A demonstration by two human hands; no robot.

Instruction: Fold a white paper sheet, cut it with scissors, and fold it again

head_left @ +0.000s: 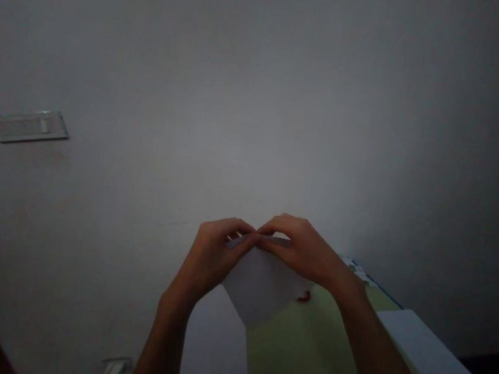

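A white sheet of paper (263, 286) hangs from my fingers above the table, its lower corner pointing down. My left hand (221, 251) pinches the paper's top edge between thumb and fingers. Touching it at the fingertips, my right hand (299, 244) pinches the same edge from the other side. Another white sheet (216, 344) lies on the green tabletop (299, 357) below my left hand. A small red thing (304, 296) shows just past the held paper's right side; its kind is unclear.
A long white sheet or board (442, 372) lies along the table's right side. Small white pieces (361, 271) are at the far corner. Behind stands a grey wall (264, 89) with a switch plate (33, 127) at left and a socket with a plug (113, 372) low down.
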